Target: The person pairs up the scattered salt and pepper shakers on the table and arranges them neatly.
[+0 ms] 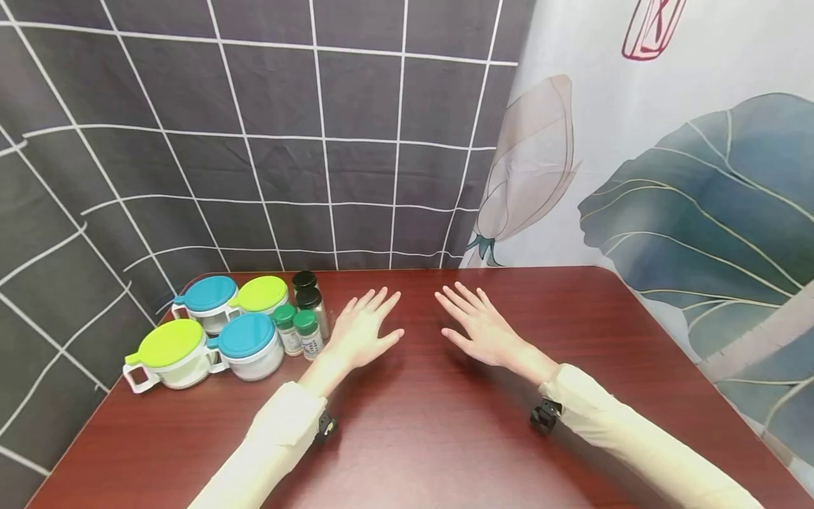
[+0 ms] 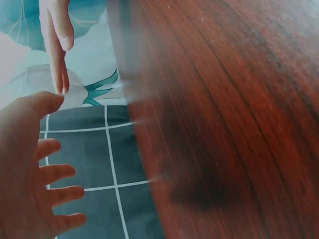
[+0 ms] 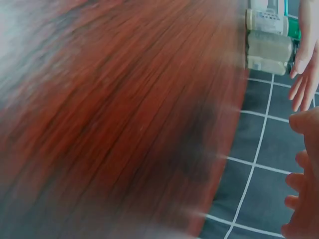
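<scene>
Two cream sleeves lie nearest, each with a small dark wrist device below the cuff, presumably mounted there to face the fingers; beyond them, the left hand and right hand hover above the red-brown table, palms facing down and inward; the fingers of both are extended and slightly apart, holding nothing, and the two sets of fingertips do not meet.

Just left of the left fingers stand two green-capped bottles, with two black-capped bottles behind; farther left of those fingers are four lidded white jars, two with blue lids and two with lime lids, in alternating colours; their handles project leftward, away from the fingers, perhaps so the bodies can sit close together; the grouping seems meant to keep everything on one side.

Past all fingertips hang a dark gridded cloth and, to the right, a leaf-printed cloth, apparently as backdrops.
</scene>
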Demonstrator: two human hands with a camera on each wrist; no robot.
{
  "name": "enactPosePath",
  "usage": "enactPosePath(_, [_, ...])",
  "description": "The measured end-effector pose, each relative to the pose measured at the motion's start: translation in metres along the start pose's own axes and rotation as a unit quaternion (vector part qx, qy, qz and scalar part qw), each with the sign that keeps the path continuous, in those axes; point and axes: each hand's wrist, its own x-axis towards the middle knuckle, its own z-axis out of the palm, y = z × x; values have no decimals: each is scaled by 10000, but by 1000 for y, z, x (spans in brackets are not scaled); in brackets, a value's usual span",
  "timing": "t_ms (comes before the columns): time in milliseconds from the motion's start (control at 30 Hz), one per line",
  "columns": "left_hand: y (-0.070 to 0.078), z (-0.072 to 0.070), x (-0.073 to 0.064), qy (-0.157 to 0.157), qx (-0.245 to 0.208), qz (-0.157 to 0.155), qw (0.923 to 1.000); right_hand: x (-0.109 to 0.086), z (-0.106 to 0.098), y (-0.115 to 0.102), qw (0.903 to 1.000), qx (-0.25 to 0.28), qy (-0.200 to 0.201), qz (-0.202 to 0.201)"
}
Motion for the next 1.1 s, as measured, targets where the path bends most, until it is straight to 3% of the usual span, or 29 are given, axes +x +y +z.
enactPosePath(167, [-2, -1, 0, 210, -29, -11, 9998, 8, 1, -7, 9999, 100, 92, -58])
enactPosePath(433, [1, -7, -2, 503, -785, -245, 9953, 17, 4, -23, 9986, 298, 407, -154])
enactPosePath(667, [2, -13, -5, 770, -1110, -435, 9899, 24, 10, -36, 9949, 288, 861, -448])
enactPosePath(1100, [-1, -22, -19, 1461, -1064, -621, 9816, 39, 9, -53, 9881, 560, 1316, -568])
